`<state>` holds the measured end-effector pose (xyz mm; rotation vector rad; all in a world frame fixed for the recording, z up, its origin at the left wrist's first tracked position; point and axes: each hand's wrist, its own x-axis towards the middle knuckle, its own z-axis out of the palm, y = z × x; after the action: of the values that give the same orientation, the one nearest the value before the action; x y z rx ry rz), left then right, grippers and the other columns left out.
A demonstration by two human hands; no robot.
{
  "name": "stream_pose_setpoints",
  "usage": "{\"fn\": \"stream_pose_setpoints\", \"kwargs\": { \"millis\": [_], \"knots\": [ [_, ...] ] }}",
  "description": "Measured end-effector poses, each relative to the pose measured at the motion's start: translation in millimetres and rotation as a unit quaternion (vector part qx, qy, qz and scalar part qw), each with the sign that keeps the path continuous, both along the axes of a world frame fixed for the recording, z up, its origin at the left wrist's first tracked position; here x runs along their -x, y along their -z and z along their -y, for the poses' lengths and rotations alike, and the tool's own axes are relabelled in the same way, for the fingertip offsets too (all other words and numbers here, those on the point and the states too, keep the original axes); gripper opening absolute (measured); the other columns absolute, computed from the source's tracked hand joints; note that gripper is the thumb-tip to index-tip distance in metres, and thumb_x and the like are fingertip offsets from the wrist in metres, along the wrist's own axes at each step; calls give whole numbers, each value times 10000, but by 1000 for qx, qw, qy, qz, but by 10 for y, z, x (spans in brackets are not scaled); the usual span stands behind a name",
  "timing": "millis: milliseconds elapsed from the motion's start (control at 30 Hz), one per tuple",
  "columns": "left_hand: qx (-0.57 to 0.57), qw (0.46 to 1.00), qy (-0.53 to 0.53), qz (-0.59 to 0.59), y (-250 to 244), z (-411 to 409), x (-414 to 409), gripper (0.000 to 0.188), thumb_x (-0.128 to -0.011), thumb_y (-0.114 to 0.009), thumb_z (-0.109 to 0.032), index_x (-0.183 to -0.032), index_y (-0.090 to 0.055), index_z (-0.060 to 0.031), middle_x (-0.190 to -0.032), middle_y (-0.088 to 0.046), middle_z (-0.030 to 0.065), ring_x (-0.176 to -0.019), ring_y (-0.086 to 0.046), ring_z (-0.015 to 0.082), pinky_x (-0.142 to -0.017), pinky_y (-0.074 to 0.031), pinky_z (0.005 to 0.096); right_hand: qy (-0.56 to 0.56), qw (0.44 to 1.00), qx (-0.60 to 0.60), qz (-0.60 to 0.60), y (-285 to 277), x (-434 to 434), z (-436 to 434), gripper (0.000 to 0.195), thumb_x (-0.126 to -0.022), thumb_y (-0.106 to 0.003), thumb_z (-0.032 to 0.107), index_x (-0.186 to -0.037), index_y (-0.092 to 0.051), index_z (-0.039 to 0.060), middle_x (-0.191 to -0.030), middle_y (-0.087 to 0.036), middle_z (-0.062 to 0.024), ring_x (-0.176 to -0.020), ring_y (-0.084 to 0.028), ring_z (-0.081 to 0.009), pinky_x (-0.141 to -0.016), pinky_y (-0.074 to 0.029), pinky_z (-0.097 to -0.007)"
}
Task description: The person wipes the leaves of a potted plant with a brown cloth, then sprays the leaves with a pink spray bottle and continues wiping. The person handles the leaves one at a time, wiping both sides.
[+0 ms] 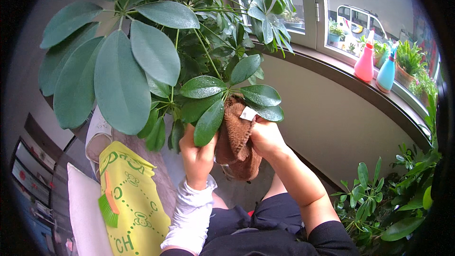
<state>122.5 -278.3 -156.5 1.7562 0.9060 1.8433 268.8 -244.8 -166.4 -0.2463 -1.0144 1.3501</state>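
A brown plush cloth (237, 131) with a white tag hangs beneath a cluster of wet green leaves (209, 113) on a leafy umbrella plant (122, 74). My right hand (266, 136) grips the cloth's right edge, close to the tag and just below the cluster's right leaves. At the cluster's lower left is my left hand (197, 154), its fingers curled by the tip of a hanging leaf; whether it pinches that leaf or part of the cloth is hidden. Water drops show on several leaves of this cluster.
A pink spray bottle (364, 62) and a blue spray bottle (386, 71) stand on the windowsill (320, 60) at the right. A green-bristled brush (109, 202) lies on a yellow printed cloth (142, 199) at lower left. More plants (366, 192) grow at lower right.
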Motion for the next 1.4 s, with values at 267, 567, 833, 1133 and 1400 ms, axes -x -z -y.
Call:
{"fn": "stream_pose_setpoints", "kwargs": {
  "millis": [267,567,833,1133,1400],
  "knots": [
    [88,984,128,93,210,-336,268,469,-925,-363,-289,-1234,-470,46,-1239,-524,153,-1128,-513,267,-1004,-364,371,75,991,14,111,52,-2,-16,332,-825,-587,114,-1136,-547,5,-1054,-610,-132,-948,-571,-217,-845,-444,-321],
    [36,987,89,-130,-490,-158,-216,225,-902,-528,-165,-963,-626,29,-919,-638,49,-842,-587,140,-767,-454,267,155,955,-119,221,74,-122,48,335,-872,-572,79,-1200,-514,38,-1163,-552,-71,-1050,-513,-153,-918,-418,-300],
    [76,980,165,85,-317,-392,-291,135,-873,-603,-137,-891,-636,-8,-856,-624,5,-748,-553,77,-670,-433,203,100,978,-107,149,160,-164,187,382,-820,-596,45,-1188,-504,7,-1123,-553,-62,-1012,-498,-127,-873,-417,-278],
    [141,951,192,196,-349,-233,-345,182,-857,-630,-175,-977,-621,-38,-957,-612,13,-854,-563,91,-738,-444,207,-22,988,-38,150,399,-358,276,203,-792,-632,54,-991,-615,21,-893,-625,24,-825,-526,-49,-762,-441,-237],
    [-106,993,46,1,-261,-431,-99,276,-893,-560,-137,-1129,-572,4,-1058,-599,86,-944,-557,183,-835,-433,284,-45,975,66,208,666,-574,238,211,-795,-638,76,-1000,-615,34,-891,-633,-10,-839,-556,-86,-777,-458,-264]
  ]
}}
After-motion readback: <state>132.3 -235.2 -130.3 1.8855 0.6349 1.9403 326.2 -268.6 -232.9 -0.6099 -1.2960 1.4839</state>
